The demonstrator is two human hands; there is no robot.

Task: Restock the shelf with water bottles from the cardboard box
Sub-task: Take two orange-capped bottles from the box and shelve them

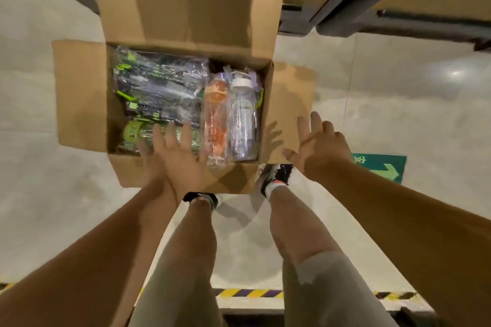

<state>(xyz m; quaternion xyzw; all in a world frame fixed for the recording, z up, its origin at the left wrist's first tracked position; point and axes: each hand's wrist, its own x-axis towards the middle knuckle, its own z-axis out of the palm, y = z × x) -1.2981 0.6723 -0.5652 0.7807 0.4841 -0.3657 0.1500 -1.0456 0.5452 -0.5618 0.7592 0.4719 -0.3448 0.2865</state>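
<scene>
Centrally, box (pixel 79 93): is sitting open on the floor (pixel 53 194) with its flaps folded outward, so the contents are lying exposed to a reach from above.
Bottles (pixel 159 82): are lying on their sides in clear wrap, packed close together. Dark ones are filling the 9-to-12 o'clock part of the box. An orange bottle (pixel 216 117) and a clear bottle (pixel 243 114) are lying along the 3 o'clock wall, and a green bottle (pixel 132 135) is lying at 7 o'clock. None is out of the box yet.
Left hand (pixel 180 159): is reaching over the 6 o'clock rim, fingers straight and fanned above the green bottle, holding nothing. Whether it is touching the wrap cannot be told. This is judged to be the start of a pick.
Right hand (pixel 321 151): is hovering at 4 o'clock of the box, over the right flap (pixel 289 93), spread wide and gripping nothing. It is probably being readied to hold the flap aside or to join the lift.
Shelf (pixel 340 0): is standing at 12 to 1 o'clock just beyond the box, presumably so that each carry is short.
Stage: restocking is judged to be barely beginning.
</scene>
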